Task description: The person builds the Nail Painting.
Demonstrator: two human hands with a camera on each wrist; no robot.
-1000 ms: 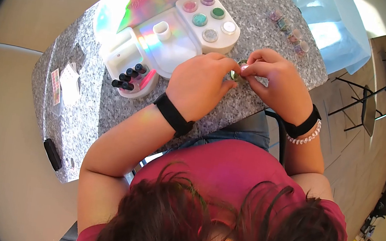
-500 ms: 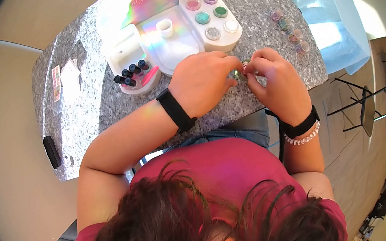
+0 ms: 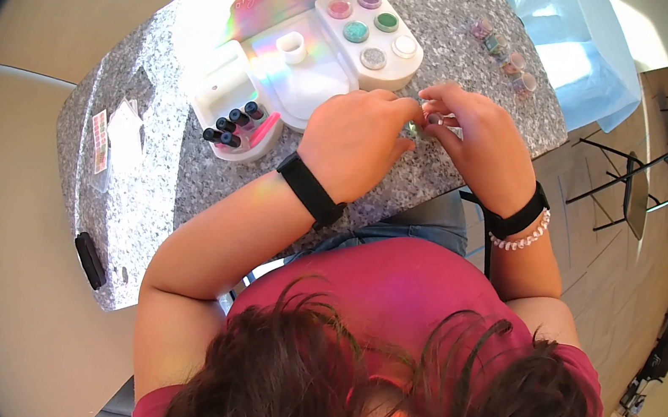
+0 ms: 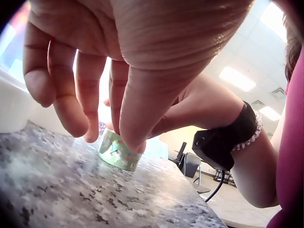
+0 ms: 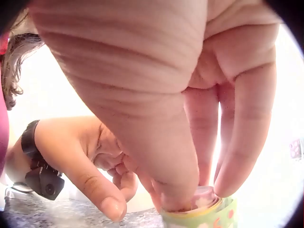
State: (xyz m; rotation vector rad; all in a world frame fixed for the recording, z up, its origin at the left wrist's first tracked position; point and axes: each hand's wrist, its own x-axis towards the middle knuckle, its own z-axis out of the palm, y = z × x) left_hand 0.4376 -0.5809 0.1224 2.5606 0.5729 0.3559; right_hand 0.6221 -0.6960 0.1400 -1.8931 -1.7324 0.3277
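A light green printed roll [image 4: 118, 156] stands upright on the granite table in the left wrist view. Inside its top edge, in the right wrist view, sits a smaller pink roll [image 5: 205, 195]. My right hand [image 3: 486, 145] reaches down from above, and its thumb and a fingertip pinch the pink roll at the green rim. Beside the green roll is my left hand [image 3: 351, 138], fingers loosely bent. Its index finger reaches the roll's side, while its thumb [image 5: 97, 192] stands apart from the roll in the right wrist view.
A white kit [image 3: 306, 106] with a mirrored lid stands behind my hands, holding several glitter jars [image 3: 356, 32] and black-capped bottles [image 3: 230, 127]. More small jars [image 3: 504, 60] are at the far right, near blue plastic [image 3: 586, 56]. Paper sheets [image 3: 126, 137] lie left.
My right fingers have spread a little, with the index finger lifting away from the thumb side. The left hand has shifted slightly right. The kit appears slightly farther right in the view.
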